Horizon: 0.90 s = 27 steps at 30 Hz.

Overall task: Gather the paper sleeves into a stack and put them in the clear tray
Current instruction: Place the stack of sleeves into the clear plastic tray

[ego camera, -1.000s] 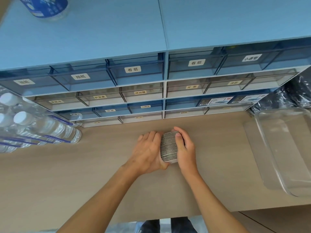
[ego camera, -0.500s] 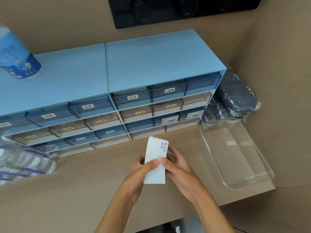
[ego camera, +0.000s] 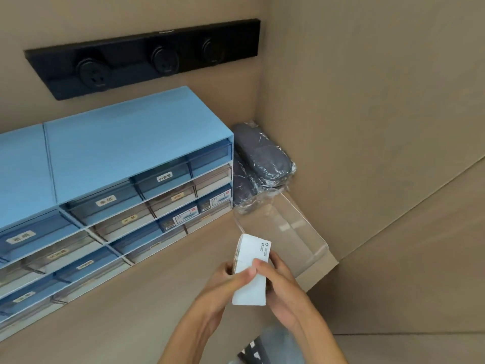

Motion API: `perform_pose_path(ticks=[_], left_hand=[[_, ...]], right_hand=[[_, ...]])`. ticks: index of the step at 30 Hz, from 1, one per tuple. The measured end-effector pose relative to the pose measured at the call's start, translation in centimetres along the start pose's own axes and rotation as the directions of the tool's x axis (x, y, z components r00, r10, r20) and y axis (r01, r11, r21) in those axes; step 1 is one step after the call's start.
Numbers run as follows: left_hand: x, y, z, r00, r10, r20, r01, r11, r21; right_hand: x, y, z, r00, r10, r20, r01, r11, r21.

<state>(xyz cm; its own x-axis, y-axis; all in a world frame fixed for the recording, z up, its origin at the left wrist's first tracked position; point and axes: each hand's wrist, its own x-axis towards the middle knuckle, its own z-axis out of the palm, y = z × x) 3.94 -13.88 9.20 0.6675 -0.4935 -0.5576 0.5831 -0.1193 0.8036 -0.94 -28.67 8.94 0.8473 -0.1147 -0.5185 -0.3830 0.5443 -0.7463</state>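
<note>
A stack of white paper sleeves is held above the front of the tan counter, flat white face up with small print at its far end. My left hand grips its left edge, thumb across the top. My right hand holds its right side, fingers curled over the face. The clear tray lies just beyond and to the right of the stack, at the counter's right end, with nothing visible inside.
Blue drawer cabinets with labelled drawers line the back of the counter. Dark items wrapped in plastic sit in the corner behind the tray. A black socket strip is on the wall. A side wall closes the right.
The stack went from standing on edge on the counter to lifted with its flat face up. It now sits nearer the tray, and the view has swung right.
</note>
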Motion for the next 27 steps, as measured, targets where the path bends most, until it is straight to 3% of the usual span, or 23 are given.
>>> perform_pose_path(ticks=[4,8,12,22,27], left_hand=[[2.1,1.4,1.4,0.995,-0.011,0.099,0.005,0.998,0.061],[4.2,3.1,3.4,0.994,-0.029,0.101,0.022,0.997,0.071],[7.0,4.8,4.4,0.998,-0.043,0.054,0.041,0.999,0.031],[12.9,6.9,5.3,0.994,-0.004,-0.111,0.001,1.0,-0.02],[14.4,6.9,4.3,0.959,0.089,-0.267,-0.065,0.993,0.098]], right_hand=[[-0.4,-1.3,-1.8,0.999,-0.049,-0.003,0.049,0.998,0.033],[1.0,-3.0,-2.6,0.994,-0.076,-0.08,0.084,0.991,0.1],[3.7,-4.4,-3.3,0.995,-0.029,-0.091,0.047,0.977,0.209],[11.2,-6.5,-5.8,0.993,0.051,-0.111,-0.022,0.97,0.243],[13.8,-5.9,-5.9,0.981,0.069,-0.183,-0.008,0.95,0.313]])
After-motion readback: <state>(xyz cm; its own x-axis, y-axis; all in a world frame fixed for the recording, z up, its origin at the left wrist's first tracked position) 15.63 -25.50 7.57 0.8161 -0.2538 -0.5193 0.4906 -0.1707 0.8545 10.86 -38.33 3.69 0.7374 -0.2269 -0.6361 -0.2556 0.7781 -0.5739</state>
